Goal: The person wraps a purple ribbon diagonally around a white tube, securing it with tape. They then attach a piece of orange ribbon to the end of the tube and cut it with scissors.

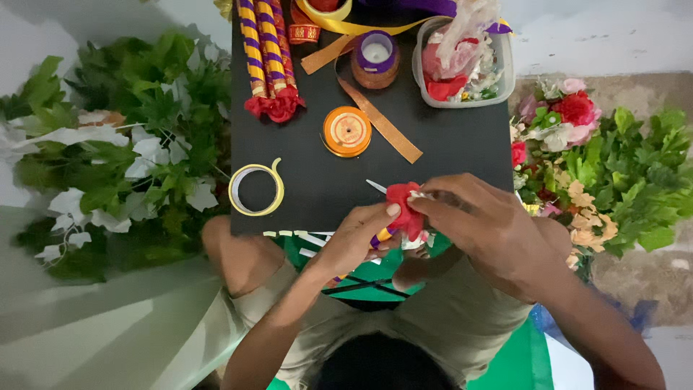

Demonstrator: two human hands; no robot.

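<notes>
**Two hands pinch a red fabric flower at the near edge of a black board**

At the far left lies a mass of green artificial leaves with white leaves mixed in (123, 144), spread over the floor beside the black rectangular board (447, 144) that serves as a work surface. On the board's left part sits a flat ring of pale yellow tape (255, 188), lying apart from everything else. Above it, a bundle of sticks wrapped in yellow and purple stripes (265, 47) reaches to the far edge, its near ends capped by red fabric tufts (275, 106).

Near the middle rests a round orange ribbon spool (347, 131), and just beside it a strip of orange-brown ribbon (381, 120) runs slantwise across the board. Farther back stands a purple ribbon roll on a brown spool (375, 58).

At the near edge the left hand (354, 238) has thumb and fingers pressed together on a small red fabric flower (403, 209), which sits on the end of a yellow and purple striped stick (382, 236). The right hand (491, 227) meets it from the other side, fingertips closed on the same flower, so that the flower is held between both hands just over the board's edge.

To the right at the back, a clear plastic tub (502, 72) holds red and pale scraps. Off the board, pink, red and cream artificial flowers (567, 123) lie against more green foliage (642, 173).
</notes>
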